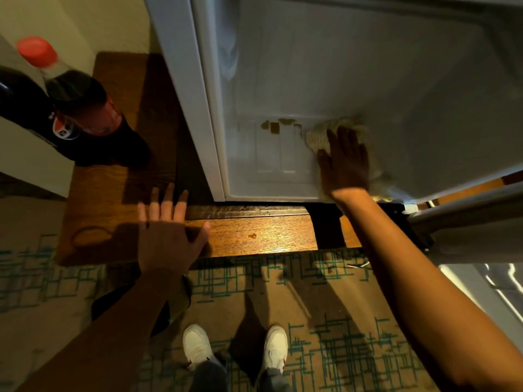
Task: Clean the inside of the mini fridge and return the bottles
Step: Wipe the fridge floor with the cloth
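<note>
The mini fridge (368, 66) stands open on a wooden base, its white inside empty. Brown spill stains (273, 127) mark the ribbed floor of the fridge near its back. My right hand (343, 161) presses flat on a beige cloth (325, 135) on the fridge floor, just right of the stains. My left hand (167, 230) rests open, fingers spread, on the wooden base (254, 236) in front of the fridge. Two dark soda bottles stand at the left: one with a red cap (82, 103) and another (25, 106) beside it, partly cut off.
The fridge door (467, 222) hangs open at the right. A small drop (252, 236) lies on the wood near the front edge. Patterned carpet (283, 278) covers the floor, with my two white shoes (235, 346) below. A pale cabinet (25, 165) stands at the left.
</note>
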